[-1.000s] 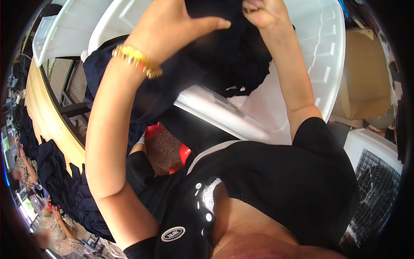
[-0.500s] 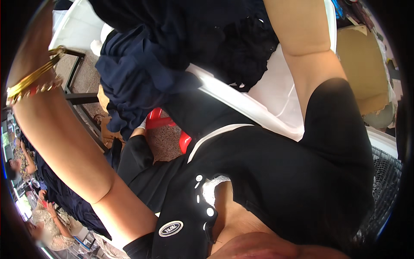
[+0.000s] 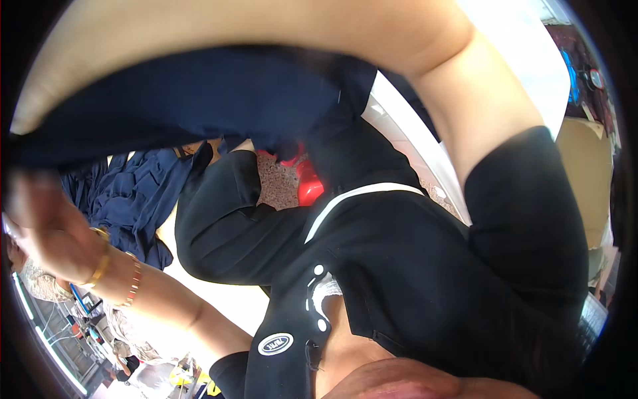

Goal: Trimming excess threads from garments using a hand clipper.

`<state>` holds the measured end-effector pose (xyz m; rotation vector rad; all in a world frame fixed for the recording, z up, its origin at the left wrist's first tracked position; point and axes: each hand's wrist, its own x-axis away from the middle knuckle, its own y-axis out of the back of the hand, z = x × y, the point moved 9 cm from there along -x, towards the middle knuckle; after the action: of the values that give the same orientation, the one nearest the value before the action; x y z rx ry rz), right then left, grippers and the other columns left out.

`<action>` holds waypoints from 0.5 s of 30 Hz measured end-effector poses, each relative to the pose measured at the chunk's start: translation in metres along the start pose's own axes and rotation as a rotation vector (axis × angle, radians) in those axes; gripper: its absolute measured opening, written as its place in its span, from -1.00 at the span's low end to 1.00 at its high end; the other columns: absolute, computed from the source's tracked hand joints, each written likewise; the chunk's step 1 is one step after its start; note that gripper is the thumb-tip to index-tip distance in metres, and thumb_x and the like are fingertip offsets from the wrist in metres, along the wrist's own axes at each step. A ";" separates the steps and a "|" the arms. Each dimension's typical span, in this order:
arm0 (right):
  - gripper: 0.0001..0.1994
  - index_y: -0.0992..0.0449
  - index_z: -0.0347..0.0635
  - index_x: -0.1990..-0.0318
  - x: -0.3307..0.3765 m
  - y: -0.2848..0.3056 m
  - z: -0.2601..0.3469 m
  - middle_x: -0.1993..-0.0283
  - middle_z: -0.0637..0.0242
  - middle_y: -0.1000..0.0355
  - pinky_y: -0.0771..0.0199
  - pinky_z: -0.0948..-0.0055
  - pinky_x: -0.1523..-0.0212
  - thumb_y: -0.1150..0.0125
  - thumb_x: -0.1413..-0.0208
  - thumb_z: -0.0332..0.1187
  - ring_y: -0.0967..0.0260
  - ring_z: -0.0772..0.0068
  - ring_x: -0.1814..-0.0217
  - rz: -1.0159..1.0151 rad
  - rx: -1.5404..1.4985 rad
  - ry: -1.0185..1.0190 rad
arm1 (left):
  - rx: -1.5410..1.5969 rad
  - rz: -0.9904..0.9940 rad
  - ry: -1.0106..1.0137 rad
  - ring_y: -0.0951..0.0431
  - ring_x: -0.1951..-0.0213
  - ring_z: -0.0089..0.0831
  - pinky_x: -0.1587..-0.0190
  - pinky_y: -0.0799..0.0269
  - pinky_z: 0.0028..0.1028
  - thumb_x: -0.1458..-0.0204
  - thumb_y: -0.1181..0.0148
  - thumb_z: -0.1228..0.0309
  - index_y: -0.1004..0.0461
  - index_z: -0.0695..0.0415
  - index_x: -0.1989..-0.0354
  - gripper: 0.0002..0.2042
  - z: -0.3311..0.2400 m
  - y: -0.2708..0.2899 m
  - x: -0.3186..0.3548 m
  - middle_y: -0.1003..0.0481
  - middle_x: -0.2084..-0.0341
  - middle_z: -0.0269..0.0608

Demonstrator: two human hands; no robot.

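Observation:
A dark navy cloth stretches across the upper left, bunched and partly shadowed. My left hand, with gold bangles at its wrist, is at the far left just below the cloth's edge. Its fingers are smeared, so whether they grip the cloth cannot be made out. My right arm reaches across the top toward the left, over the cloth; its hand is out of the picture. Below the cloth lies a crumpled heap of navy fabric, close to my left wrist.
A white plastic tub stands beside my right arm. Between my legs is a red plastic stool on a speckled floor. A brown cardboard piece is at the right. People and bright lamps show at the lower left.
The navy cloth has moved left, away from the tub. My right arm has swung from the tub across to the left. My left hand has come lower and into view.

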<state>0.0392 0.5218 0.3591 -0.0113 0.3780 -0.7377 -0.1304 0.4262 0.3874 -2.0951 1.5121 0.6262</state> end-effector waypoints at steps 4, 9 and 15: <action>-0.59 -0.46 -0.40 0.35 -0.010 -0.033 -0.073 0.52 0.15 -0.47 -0.42 0.48 0.51 -0.47 0.27 -0.27 -0.39 0.41 0.60 0.137 -0.190 -0.059 | -0.347 -0.312 0.295 -0.45 0.29 -0.51 0.07 -0.53 -0.27 -0.04 -0.17 0.62 -0.03 0.31 -0.25 -0.40 0.064 0.021 0.108 -0.28 0.34 -0.35; -0.63 -0.46 -0.21 0.48 0.055 0.043 -0.243 0.61 0.29 -0.42 0.05 0.66 0.81 -0.49 0.30 -0.17 -0.23 0.64 0.76 0.143 0.047 -0.757 | -0.399 0.364 1.204 -0.38 -0.01 -0.43 -0.05 -0.36 -0.43 -0.05 -0.22 0.47 -0.05 0.12 -0.34 -0.33 0.189 -0.008 0.193 -0.25 -0.15 -0.10; -0.64 -0.53 -0.07 0.47 0.077 0.167 -0.119 0.76 0.45 -0.29 0.03 0.59 0.72 -0.35 0.21 0.04 -0.11 0.66 0.76 0.239 0.378 -0.300 | -0.640 0.915 1.015 -0.39 -0.02 -0.50 -0.07 -0.31 -0.52 -0.04 -0.21 0.54 -0.35 0.20 -0.15 -0.56 0.202 -0.054 0.164 -0.41 -0.05 -0.23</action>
<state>0.1599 0.6093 0.1991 0.2731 -0.0505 -0.5502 -0.0495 0.4455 0.1347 -2.1696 3.2966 0.3186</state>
